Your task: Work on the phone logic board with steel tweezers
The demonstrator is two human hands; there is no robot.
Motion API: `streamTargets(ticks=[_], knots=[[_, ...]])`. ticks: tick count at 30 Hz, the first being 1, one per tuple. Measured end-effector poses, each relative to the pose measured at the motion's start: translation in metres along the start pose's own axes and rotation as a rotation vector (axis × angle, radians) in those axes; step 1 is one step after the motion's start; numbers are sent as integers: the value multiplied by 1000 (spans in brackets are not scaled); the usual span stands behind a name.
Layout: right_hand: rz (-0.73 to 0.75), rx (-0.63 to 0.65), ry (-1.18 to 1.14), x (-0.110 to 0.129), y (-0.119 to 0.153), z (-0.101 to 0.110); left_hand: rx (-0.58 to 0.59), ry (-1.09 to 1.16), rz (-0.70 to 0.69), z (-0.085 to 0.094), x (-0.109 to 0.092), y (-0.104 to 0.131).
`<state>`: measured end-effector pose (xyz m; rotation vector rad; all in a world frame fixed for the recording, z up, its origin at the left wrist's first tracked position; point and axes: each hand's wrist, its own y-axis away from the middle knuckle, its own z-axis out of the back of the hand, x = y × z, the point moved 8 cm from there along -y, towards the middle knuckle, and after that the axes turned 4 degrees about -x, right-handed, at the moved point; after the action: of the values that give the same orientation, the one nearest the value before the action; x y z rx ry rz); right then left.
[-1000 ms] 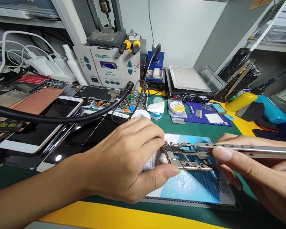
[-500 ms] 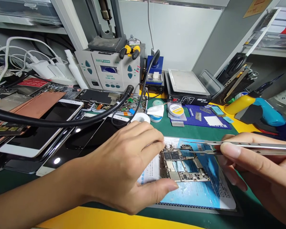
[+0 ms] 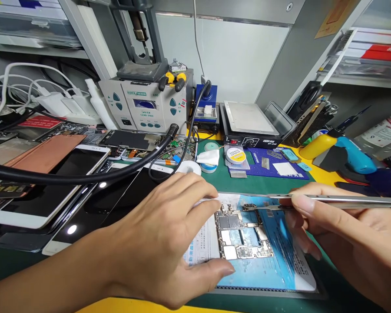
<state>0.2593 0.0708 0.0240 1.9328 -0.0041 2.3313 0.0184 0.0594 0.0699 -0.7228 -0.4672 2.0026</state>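
Observation:
A phone circuit board [image 3: 244, 248] lies on a blue and white sheet [image 3: 263, 274] on the green mat. My left hand [image 3: 172, 230] rests over the sheet's left part, its fingertips near the board's upper left corner and its thumb stretched out by the lower left edge; fingers and thumb are apart. Between the thumb and fingers of my right hand [image 3: 326, 217] are metal tweezers [image 3: 342, 201], which point left. Their tips reach over the top of the board; whether they touch it I cannot tell.
Several phones [image 3: 52, 191] lie at the left, under a thick black hose [image 3: 84, 179]. A grey hot-air station [image 3: 146, 104], a flat heating plate [image 3: 250, 119] and a purple mat [image 3: 276, 163] with small parts stand behind. A yellow and blue tool [image 3: 355, 154] is at the right.
The view has shifted slightly. The board now lies flatter on the sheet, where before it looked slightly tilted. My right hand and the tweezers have come a little left.

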Motion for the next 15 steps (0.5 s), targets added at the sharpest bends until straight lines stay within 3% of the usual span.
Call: streamTargets(ticks=[5, 9, 15], knots=[[-28, 29, -128, 2, -2, -9, -17, 5, 37, 2, 0, -1], [-30, 41, -33, 1, 2, -14, 6, -2, 62, 1, 1, -1], [285, -128, 303, 25, 13, -18, 18, 4, 107, 0, 3, 3]])
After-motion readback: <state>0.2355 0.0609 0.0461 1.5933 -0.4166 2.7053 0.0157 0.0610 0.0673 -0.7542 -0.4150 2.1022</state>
